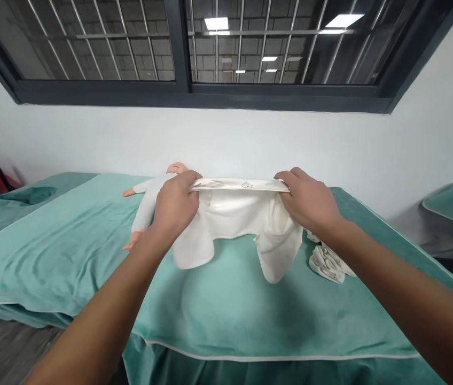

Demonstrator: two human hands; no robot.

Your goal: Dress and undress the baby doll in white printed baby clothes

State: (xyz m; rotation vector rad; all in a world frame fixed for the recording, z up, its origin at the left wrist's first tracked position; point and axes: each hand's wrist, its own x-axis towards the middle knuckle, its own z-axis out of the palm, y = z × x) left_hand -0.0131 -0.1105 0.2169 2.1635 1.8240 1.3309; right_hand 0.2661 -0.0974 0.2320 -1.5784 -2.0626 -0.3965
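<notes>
- Left hand (176,206) is clenched on the left end of the waistband (238,185), knuckles toward the camera, fingers curled over the hem.
- Right hand (309,206) mirrors it, closed on the right end, so the band is pulled into a flat, taut line between the two fists.
- Below that line hang the baby trousers (230,224), white, both short legs dangling. The leg ends seem to brush the bed, though contact is hard to tell from here.
- The step in hand, as it reads: the garment is held up and spread open at the waist, gripped at both ends and not laid down.
- Just behind the left hand lies a baby doll (145,203) on its back in a white top, head toward the wall and partly hidden by the fist.
- Near the right forearm sits a crumpled white cloth (326,262) on the teal sheet of the bed (70,251).
- My judgement: any move from here calls for even tension in both grips, or the opening will sag shut. The doll is close enough that the left hand has little room behind it.
</notes>
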